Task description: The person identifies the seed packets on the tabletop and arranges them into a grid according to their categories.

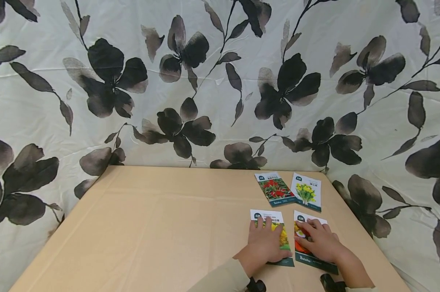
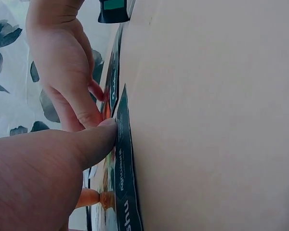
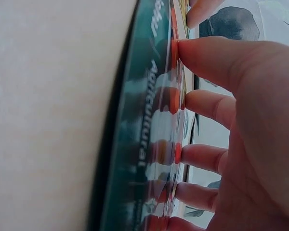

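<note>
Four-sided flat seed packets lie on the table. My left hand [image 1: 264, 242] rests on a packet with yellow flowers [image 1: 285, 242], fingers spread over its upper part and thumb at its right edge. On the packet to its right, with a red picture [image 1: 303, 246], my right hand [image 1: 321, 241] lays its fingertips. In the right wrist view, the right fingers [image 3: 209, 154] touch the glossy face of that packet, whose dark green band [image 3: 135, 106] faces the camera. The left thumb [image 2: 98, 142] presses near the green band of its packet in the left wrist view.
Behind the hands, a packet with red peppers or flowers [image 1: 274, 189] overlaps the corner of a packet with a yellow-green plant [image 1: 306, 192]. The tan table [image 1: 150, 227] stretches left. Its back edge meets a white cloth with dark flowers [image 1: 220, 93].
</note>
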Motion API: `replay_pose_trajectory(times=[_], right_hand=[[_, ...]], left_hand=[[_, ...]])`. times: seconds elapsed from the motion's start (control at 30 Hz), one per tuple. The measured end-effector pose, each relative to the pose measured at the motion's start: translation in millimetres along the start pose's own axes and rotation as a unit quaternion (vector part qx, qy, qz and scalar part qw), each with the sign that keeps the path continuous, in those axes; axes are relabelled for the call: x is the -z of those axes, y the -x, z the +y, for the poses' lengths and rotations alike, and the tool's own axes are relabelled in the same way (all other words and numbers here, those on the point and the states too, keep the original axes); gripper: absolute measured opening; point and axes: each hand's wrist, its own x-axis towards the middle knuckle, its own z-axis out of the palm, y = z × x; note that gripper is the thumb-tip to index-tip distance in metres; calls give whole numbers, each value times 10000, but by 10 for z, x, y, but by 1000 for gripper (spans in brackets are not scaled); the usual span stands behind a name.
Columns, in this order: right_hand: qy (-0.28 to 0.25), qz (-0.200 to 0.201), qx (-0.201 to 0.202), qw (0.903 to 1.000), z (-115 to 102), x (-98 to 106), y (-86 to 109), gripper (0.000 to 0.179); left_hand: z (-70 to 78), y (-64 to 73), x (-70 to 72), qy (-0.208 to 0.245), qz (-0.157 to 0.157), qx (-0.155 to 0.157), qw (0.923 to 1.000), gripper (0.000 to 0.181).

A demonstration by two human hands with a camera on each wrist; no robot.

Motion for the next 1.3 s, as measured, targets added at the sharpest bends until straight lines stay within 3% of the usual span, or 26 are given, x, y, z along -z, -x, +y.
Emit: replay_pose_trajectory(times=[1.3], right_hand=[[15, -128, -21, 9999, 24, -4, -22, 73]], left_hand=[[-279, 66, -21, 94, 93, -53, 9999, 81]])
